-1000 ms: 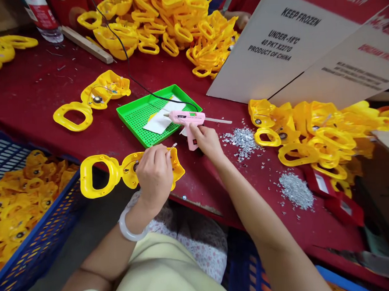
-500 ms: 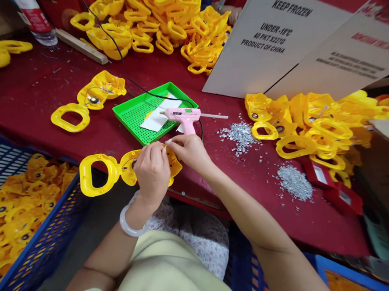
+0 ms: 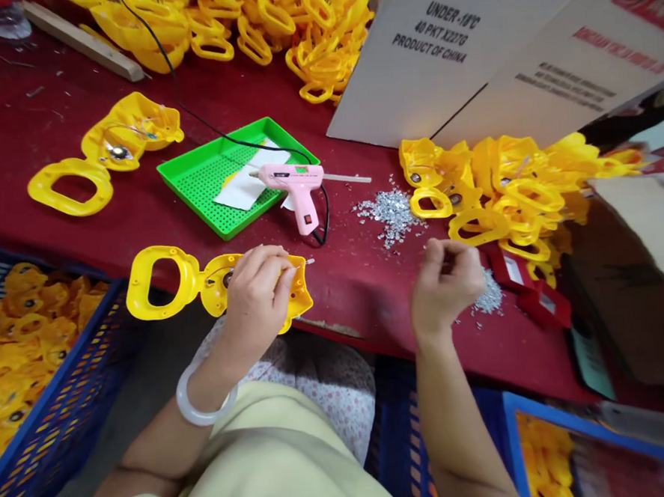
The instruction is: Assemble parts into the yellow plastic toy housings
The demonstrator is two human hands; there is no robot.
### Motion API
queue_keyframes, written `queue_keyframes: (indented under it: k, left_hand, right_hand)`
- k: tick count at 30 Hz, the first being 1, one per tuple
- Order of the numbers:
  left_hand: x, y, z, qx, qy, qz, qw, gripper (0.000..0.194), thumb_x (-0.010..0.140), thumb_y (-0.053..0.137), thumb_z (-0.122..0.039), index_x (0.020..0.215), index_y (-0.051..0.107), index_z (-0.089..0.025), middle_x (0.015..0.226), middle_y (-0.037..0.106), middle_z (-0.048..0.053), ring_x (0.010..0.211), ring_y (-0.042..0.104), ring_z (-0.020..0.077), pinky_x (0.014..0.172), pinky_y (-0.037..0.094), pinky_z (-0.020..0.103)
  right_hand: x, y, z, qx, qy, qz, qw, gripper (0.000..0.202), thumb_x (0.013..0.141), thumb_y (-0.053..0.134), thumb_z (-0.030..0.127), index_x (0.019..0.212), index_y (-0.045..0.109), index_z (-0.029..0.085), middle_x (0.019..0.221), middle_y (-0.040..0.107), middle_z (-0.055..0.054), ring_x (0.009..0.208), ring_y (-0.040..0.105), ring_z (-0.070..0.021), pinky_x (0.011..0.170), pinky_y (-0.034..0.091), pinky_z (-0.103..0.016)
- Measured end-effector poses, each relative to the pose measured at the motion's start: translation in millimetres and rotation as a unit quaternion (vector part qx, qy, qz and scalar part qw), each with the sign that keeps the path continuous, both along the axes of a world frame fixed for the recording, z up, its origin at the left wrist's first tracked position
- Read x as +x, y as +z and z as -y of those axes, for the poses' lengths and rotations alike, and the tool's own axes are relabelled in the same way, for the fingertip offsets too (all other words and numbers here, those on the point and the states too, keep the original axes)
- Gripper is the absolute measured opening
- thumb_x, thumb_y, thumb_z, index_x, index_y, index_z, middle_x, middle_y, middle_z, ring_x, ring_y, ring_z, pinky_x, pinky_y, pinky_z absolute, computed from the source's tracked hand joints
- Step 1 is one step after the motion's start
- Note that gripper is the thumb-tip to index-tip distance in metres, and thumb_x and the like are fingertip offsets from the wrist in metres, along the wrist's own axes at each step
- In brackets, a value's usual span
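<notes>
1. Currently, we have one yellow casing (image 3: 213, 283) unfolded at the near edge of the worktop (image 3: 350, 277), its hollow side up and its ring out to the left.
2. Our left hand (image 3: 256, 294) is closed over the right part of that casing, hiding much of the inside. A small pale tip (image 3: 310, 261) shows just beyond the fingers; we cannot tell what it belongs to.
3. Our right hand (image 3: 446, 283) is apart from the casing, beside the near silver heap (image 3: 488, 295). Its fingers are curled closed, and whether they pinch anything we cannot tell.
4. Done, as we judge it: a round part, half hidden by our left hand, seems seated in the casing.
5. Left, as we judge it: the casing is unclosed, and the pale tip looks unsettled. Neither of our hands is on the pink glue gun (image 3: 291, 177), whose nozzle lies over the green tray (image 3: 191, 204).
6. Farther left, a second casing (image 3: 97, 143) lies open with wires inside, so it also looks unfinished. The blue basket (image 3: 85, 361) at left holds many more pieces, some with round parts.
</notes>
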State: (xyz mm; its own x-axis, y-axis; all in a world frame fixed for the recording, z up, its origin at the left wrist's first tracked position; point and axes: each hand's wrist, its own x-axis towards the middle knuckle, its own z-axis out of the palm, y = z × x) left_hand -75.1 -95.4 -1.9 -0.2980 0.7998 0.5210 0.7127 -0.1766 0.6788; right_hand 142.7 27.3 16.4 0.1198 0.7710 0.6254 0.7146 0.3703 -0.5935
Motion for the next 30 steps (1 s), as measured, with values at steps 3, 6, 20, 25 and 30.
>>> queue_keyframes:
  k: [3,6,20,25,30]
  left_hand:
    - [1.8,3.1,3.1,-0.02,-0.038,0.01,0.999,0.014,0.096,0.051,-0.019,0.085,0.06,-0.018,0.103,0.065,0.008,0.102,0.063,0.0215,0.09,0.051,0.04]
    - [1.2,4.8,3.8,-0.03,-0.052,0.022,0.998,0.013,0.095,0.051,-0.019,0.086,0.06,-0.018,0.103,0.064,0.007,0.103,0.063,0.0206,0.091,0.05,0.039]
    - [0.6,4.9,1.5,-0.036,-0.062,0.0,0.997,0.014,0.095,0.051,-0.023,0.085,0.06,-0.02,0.096,0.068,0.006,0.106,0.063,0.0231,0.096,0.05,0.044]
    - [0.5,4.8,2.2,-0.028,-0.09,0.009,0.995,0.013,0.094,0.052,-0.02,0.083,0.06,-0.022,0.095,0.069,0.003,0.106,0.063,0.0209,0.101,0.047,0.044]
    - [1.8,6.1,1.1,-0.041,-0.122,0.01,0.992,0.014,0.093,0.053,-0.022,0.082,0.061,-0.021,0.095,0.069,0.003,0.103,0.063,0.021,0.1,0.046,0.045]
  right_hand:
    - [-2.7,-8.6,20.0,-0.002,0.037,0.087,0.996,0.02,0.092,0.057,0.033,0.104,0.066,0.019,0.1,0.064,-0.009,0.079,0.06,-0.0166,0.07,0.05,-0.032]
    - [-14.4,-8.9,42.8,-0.084,0.174,0.046,0.98,0.023,0.093,0.052,0.027,0.111,0.067,0.024,0.112,0.064,-0.009,0.078,0.063,-0.0145,0.07,0.053,-0.031]
    - [-19.8,4.3,69.1,-0.361,0.388,-0.032,0.848,0.007,0.082,0.071,0.029,0.08,0.07,0.022,0.071,0.069,0.0,0.063,0.06,-0.0115,0.06,0.047,-0.026]
    - [36.4,15.1,38.2,-0.153,0.176,-0.375,0.897,0.018,0.079,0.071,0.037,0.069,0.062,0.025,0.052,0.037,0.007,0.045,0.032,-0.0082,0.043,0.025,-0.023]
    - [33.0,9.8,39.6,-0.035,0.006,-0.274,0.961,0.026,0.089,0.058,0.039,0.071,0.066,0.024,0.067,0.056,0.001,0.057,0.05,-0.012,0.051,0.037,-0.027]
